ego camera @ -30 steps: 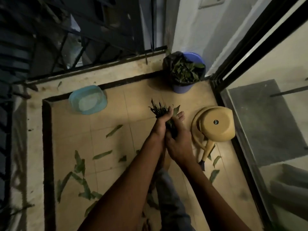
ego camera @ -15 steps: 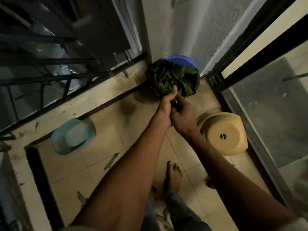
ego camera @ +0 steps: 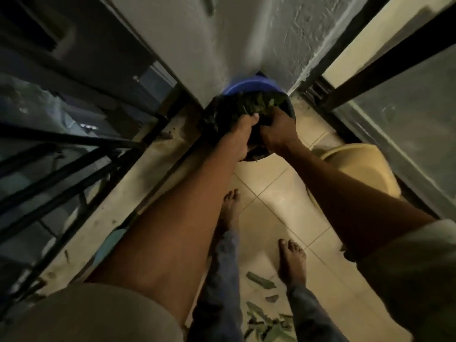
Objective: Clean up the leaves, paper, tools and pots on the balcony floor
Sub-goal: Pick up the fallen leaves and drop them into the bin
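While both arms reach forward and down from the head view, the left hand and the right hand meet over the blue bucket in the corner of the balcony. The left hand lies with its fingers curled down into the green leaves, and one fingertip with its nail shows at the top. The right hand is just beside it, its fingers bent into the same pile. Whether the hands really grip the leaves or only press them, I cannot tell, because the fingers are hidden in the pile.

The bucket is lined with a black bag and is filled with leaves up to the rim. A yellow pot lies on the floor near the right forearm, partly hidden by it.

More loose leaves lie on the tiled floor between and behind the two bare feet, dark green and long in shape.
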